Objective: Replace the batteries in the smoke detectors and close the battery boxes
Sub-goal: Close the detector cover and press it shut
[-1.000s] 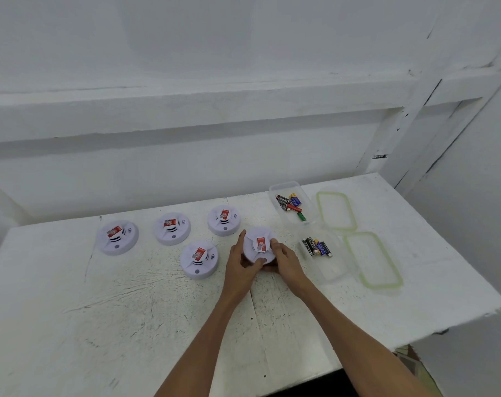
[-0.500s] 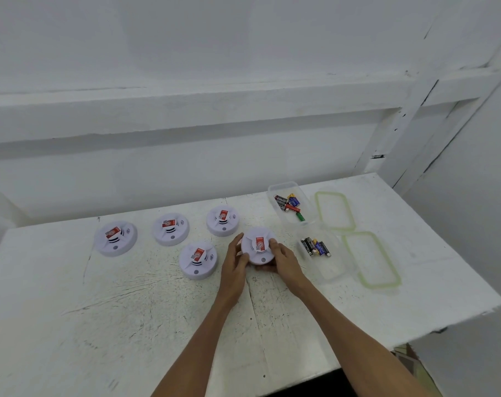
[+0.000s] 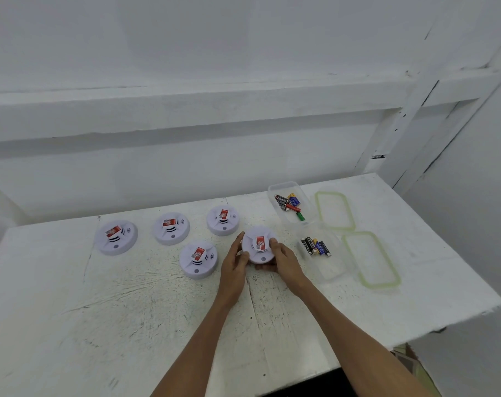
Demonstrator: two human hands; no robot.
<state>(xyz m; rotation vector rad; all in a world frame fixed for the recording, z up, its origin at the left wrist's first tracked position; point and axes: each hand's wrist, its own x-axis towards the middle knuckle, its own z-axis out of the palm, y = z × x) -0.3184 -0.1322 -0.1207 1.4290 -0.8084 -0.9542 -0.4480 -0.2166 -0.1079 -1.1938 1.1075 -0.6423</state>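
Observation:
A round white smoke detector [image 3: 257,244] with a red label sits between both my hands, tilted up off the table. My left hand [image 3: 234,260] grips its left rim and my right hand [image 3: 285,260] grips its right rim and underside. Several more white detectors with red labels lie on the table: one [image 3: 198,259] just left of my hands, and three in a row behind, at left [image 3: 116,236], middle [image 3: 171,227] and right [image 3: 223,219]. Two open clear boxes hold batteries, a far box [image 3: 290,203] and a near box [image 3: 319,249].
Two green-rimmed lids lie right of the boxes, a far lid [image 3: 334,210] and a near lid [image 3: 371,259]. The white table [image 3: 129,310] ends in a right edge just past the lids and a front edge below my forearms. A white wall with a ledge stands behind.
The held detector has stayed in nearly the same place between my hands. My fingers have shifted slightly on its rim. The other detectors and the boxes have not moved.

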